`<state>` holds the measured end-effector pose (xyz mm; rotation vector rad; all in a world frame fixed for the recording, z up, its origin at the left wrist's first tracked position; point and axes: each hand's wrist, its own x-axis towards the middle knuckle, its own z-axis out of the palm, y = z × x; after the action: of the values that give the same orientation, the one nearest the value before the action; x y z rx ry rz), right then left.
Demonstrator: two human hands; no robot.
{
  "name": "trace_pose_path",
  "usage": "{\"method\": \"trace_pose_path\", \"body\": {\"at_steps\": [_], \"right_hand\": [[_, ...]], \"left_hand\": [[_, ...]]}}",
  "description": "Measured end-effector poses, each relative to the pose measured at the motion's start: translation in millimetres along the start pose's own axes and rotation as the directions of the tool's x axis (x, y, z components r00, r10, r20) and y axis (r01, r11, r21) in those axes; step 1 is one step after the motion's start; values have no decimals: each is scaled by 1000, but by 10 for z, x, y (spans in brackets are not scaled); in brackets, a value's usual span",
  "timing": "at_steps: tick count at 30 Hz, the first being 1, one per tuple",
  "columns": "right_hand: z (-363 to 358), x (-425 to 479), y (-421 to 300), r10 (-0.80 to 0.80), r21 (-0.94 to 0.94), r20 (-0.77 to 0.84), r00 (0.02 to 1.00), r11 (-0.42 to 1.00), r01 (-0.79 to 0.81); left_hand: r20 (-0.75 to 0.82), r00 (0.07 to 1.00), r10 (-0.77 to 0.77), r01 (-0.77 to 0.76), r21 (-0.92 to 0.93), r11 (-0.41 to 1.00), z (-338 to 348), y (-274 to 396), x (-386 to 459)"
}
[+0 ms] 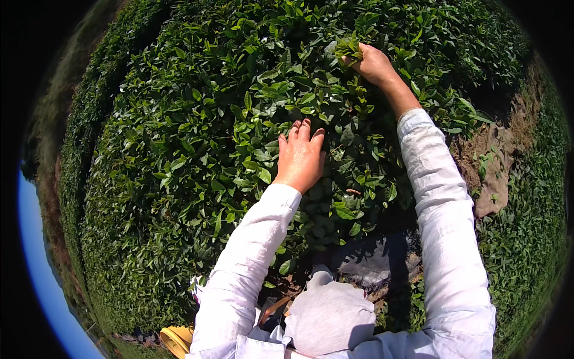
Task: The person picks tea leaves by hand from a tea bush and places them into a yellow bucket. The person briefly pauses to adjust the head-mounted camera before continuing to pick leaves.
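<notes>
My right hand (pixel 373 65) is stretched out over a dense tea bush (pixel 179 134) and closed around a bunch of light green tea shoots (pixel 348 48). The shoots stick out past the thumb and fingers, above the foliage. Lower and further left, my left hand (pixel 301 155) rests back-up among the leaves with its fingers apart. Its fingertips reach down to the leaves, and I see nothing held in it. The underside of that palm is hidden. White sleeves cover both arms to the wrists.
A yellow plastic container (pixel 177 340) stands at lower left beside my body. Grey sheeting (pixel 365 260) covers ground below the bush. A brown cloth or sack (pixel 495 170) lies on bare soil at right, by another green row (pixel 533 251). A dark gap separates the left row (pixel 85 130).
</notes>
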<state>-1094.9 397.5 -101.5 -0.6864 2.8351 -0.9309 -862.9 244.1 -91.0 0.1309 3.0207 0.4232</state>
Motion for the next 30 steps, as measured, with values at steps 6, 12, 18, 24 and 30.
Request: {"method": "trace_pose_path", "body": {"at_steps": [6, 12, 18, 24, 30], "right_hand": [[0, -253, 126, 682, 947, 293, 670, -110, -302], [-33, -1448, -509, 235, 798, 601, 764, -127, -589], [-463, -799, -203, 314, 927, 92, 945, 320, -197], [-267, 230, 385, 399, 549, -86, 913, 783, -291], [79, 512, 501, 208, 168, -349, 914, 973, -158]], "left_hand": [[-43, 999, 31, -30, 5, 1000, 109, -56, -89], [-84, 992, 98, -106, -101, 989, 82, 67, 7], [-243, 939, 244, -269, -72, 960, -128, 167, 288], [-12, 992, 130, -129, 45, 991, -108, -94, 397], [-55, 985, 164, -160, 65, 985, -63, -128, 224]]}}
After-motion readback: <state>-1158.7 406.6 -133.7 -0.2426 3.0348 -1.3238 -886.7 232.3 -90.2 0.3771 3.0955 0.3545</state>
